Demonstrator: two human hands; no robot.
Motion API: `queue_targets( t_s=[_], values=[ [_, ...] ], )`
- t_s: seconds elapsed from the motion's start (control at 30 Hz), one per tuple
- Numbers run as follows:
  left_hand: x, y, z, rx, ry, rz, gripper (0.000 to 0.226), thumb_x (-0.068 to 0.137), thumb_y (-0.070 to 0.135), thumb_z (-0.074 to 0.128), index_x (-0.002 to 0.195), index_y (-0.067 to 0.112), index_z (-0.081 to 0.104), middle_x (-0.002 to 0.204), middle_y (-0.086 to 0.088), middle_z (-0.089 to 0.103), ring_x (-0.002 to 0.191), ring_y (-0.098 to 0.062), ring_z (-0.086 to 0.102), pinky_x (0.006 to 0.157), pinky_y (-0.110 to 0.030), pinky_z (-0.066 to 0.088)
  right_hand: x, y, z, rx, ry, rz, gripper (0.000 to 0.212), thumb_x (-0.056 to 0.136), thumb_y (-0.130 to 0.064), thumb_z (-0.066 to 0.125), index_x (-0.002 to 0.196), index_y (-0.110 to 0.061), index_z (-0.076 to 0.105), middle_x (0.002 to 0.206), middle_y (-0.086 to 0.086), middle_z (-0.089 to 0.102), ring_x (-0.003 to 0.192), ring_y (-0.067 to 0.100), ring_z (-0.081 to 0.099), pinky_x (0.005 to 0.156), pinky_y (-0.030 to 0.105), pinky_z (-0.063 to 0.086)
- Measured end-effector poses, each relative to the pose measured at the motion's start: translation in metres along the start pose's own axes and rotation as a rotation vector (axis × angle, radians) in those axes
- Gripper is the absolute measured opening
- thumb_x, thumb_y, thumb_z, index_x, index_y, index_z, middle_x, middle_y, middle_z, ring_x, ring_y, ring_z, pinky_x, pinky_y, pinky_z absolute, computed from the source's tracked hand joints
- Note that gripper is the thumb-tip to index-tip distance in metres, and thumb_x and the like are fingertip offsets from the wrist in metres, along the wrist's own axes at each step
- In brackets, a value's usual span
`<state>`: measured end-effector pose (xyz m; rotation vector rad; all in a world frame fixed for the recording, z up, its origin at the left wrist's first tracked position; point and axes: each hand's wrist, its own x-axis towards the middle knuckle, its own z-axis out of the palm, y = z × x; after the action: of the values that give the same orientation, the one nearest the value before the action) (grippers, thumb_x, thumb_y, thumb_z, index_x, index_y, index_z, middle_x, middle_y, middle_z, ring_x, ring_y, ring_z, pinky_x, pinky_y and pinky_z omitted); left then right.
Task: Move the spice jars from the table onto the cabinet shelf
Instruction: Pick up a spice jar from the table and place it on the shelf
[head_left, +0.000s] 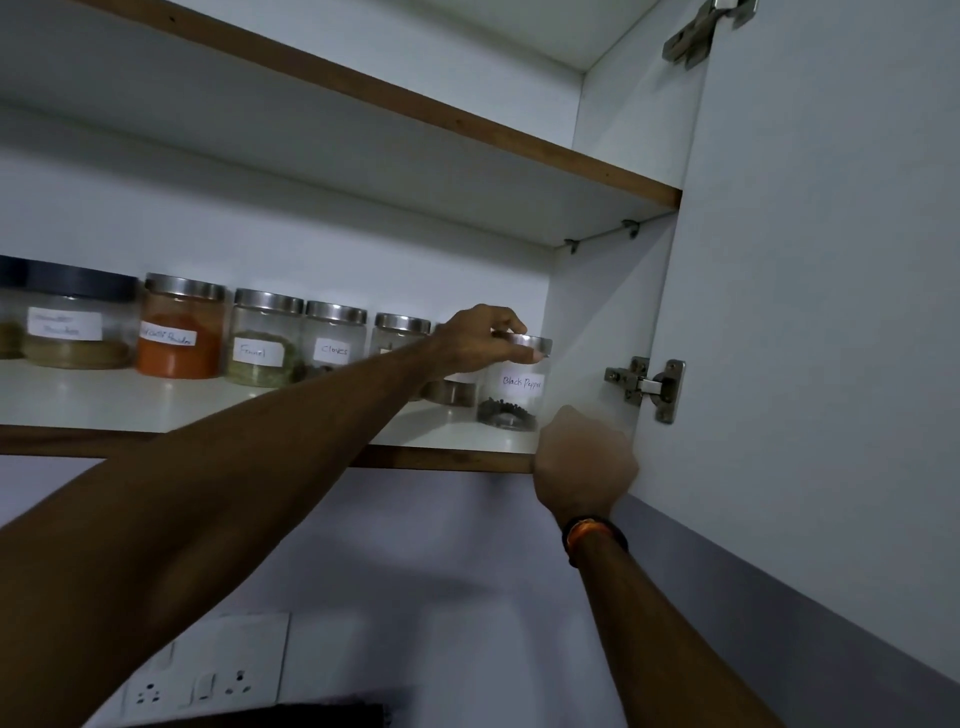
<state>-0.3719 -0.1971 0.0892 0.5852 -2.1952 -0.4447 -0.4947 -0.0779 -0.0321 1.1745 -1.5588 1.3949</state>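
A glass jar labelled Black Pepper (514, 397) stands at the right end of the cabinet shelf (156, 402). My left hand (480, 338) grips its steel lid from above. To its left a row of spice jars lines the shelf: a jar partly hidden behind my arm (397, 335), Cloves (332, 340), Fennel (262, 343), an orange powder jar (179, 332) and a wide black-lidded jar (78, 322). My right hand (584, 460) is blurred at the shelf's front right corner, by the open door's inner edge; its fingers are hidden.
The cabinet door (831, 312) stands open on the right, with a hinge (649, 387) beside the pepper jar. An upper shelf (467, 135) overhangs the jars. A wall socket plate (208, 670) sits below.
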Motion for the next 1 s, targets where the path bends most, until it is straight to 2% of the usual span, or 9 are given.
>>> queue_targets(
  t_s=[0.1,0.23,0.33,0.57,0.7,1.0],
  values=[
    [0.009,-0.003,0.001,0.125,0.061,0.114,0.046,0.079,0.046,0.080,0.114,0.017,0.070,0.115,0.002,0.063,0.104,-0.012,0.053,0.074,-0.020,0.039,0.000,0.001,0.001,0.002,0.020,-0.010,0.030,0.077,-0.031,0.035,0.058,-0.018,0.054,0.048,-0.007,0.041,0.044,0.013,0.033,0.058,0.023,0.025],
    [0.024,-0.007,0.003,0.303,0.069,0.168,0.046,0.080,0.043,0.080,0.113,0.012,0.071,0.116,-0.005,0.067,0.104,-0.019,0.060,0.080,-0.026,0.042,0.000,0.002,0.002,0.007,0.043,-0.023,0.031,0.077,-0.031,0.035,0.057,-0.017,0.054,0.048,-0.007,0.041,0.044,0.013,0.033,0.057,0.021,0.019],
    [0.037,-0.012,0.008,0.380,0.044,0.167,0.047,0.082,0.042,0.078,0.116,0.010,0.072,0.114,-0.007,0.071,0.098,-0.021,0.064,0.074,-0.026,0.043,0.001,0.003,0.003,0.005,0.054,-0.033,0.030,0.077,-0.031,0.036,0.056,-0.017,0.054,0.047,-0.007,0.041,0.045,0.012,0.031,0.055,0.017,0.014],
    [0.058,-0.023,0.016,0.501,0.053,0.143,0.045,0.085,0.042,0.075,0.116,0.010,0.072,0.112,-0.007,0.073,0.095,-0.021,0.066,0.075,-0.029,0.048,0.001,0.006,0.005,0.015,0.059,-0.046,0.029,0.077,-0.030,0.038,0.056,-0.017,0.053,0.046,-0.005,0.044,0.044,0.013,0.032,0.055,0.021,0.016],
    [0.062,-0.028,0.022,0.546,0.071,0.125,0.046,0.087,0.042,0.073,0.120,0.011,0.070,0.116,-0.008,0.073,0.098,-0.023,0.066,0.076,-0.029,0.047,0.000,0.007,0.006,0.019,0.053,-0.047,0.029,0.077,-0.031,0.038,0.056,-0.017,0.053,0.046,-0.005,0.043,0.044,0.014,0.033,0.059,0.023,0.024],
    [0.065,-0.034,0.032,0.600,0.127,0.082,0.048,0.089,0.041,0.070,0.126,0.011,0.067,0.121,-0.009,0.071,0.106,-0.026,0.063,0.087,-0.037,0.050,-0.001,0.006,0.006,0.023,0.046,-0.032,0.027,0.077,-0.028,0.041,0.056,-0.016,0.055,0.046,-0.003,0.044,0.044,0.014,0.035,0.059,0.023,0.025]
  ],
)
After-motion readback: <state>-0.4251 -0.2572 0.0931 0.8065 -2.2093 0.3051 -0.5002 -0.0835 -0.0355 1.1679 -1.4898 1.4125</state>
